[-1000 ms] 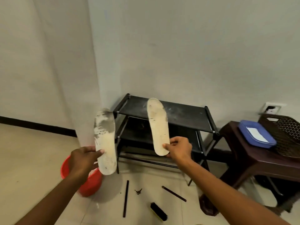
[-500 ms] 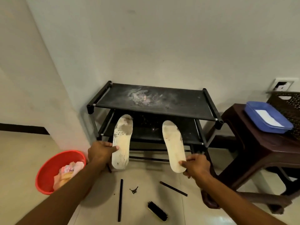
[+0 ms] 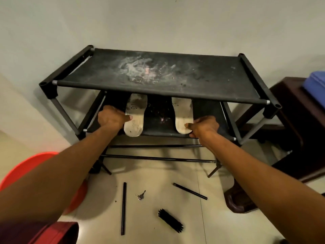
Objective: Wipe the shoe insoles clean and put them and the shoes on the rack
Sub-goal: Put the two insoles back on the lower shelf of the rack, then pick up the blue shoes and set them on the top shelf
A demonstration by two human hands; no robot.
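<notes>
A black brush (image 3: 170, 220), a long black rod (image 3: 123, 208), a shorter rod (image 3: 190, 191) and a small key (image 3: 140, 195) litter the pale tiled floor (image 3: 228, 217) before a dusty black rack (image 3: 211, 76), whose top shelf hides the toes of 2 stained insoles. The left hand (image 3: 110, 117) pinches the left insole (image 3: 135, 118) and the right hand (image 3: 204, 127) pinches the right insole (image 3: 182, 113), both lying on the middle shelf. A red basin (image 3: 26, 166) sits left and a brown stool (image 3: 290, 120) right, against a grey wall.

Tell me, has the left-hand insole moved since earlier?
Yes: the left-hand insole went down and in, from before the shoe rack onto its middle shelf.
</notes>
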